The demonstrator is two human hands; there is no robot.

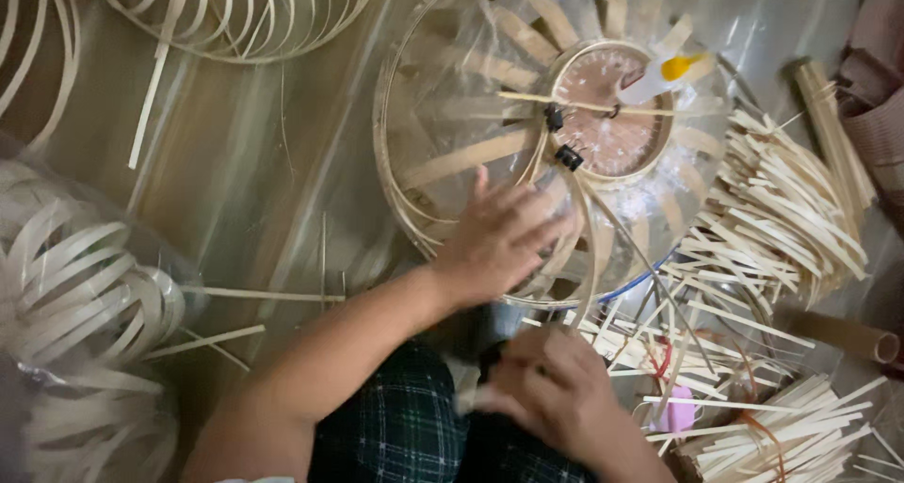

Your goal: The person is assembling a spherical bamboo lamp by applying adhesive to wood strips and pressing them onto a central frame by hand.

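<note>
Bamboo basket frame [443, 153] under my left hand [499, 243], fingers spread flat, right hand [551, 389] clenched on smth small, prob a strip, blurry.

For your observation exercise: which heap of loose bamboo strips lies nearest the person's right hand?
The low heap beside the right hand; the bigger fanned heap lies farther up.

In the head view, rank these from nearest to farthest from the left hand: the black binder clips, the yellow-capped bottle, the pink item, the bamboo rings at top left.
From the left hand:
1. Black binder clips, just above right, on the frame.
2. Pink item, lower right among the strips; yellow-capped bottle, upper right on the round disc. Too close to call.
3. Bamboo rings, far top left.
</note>
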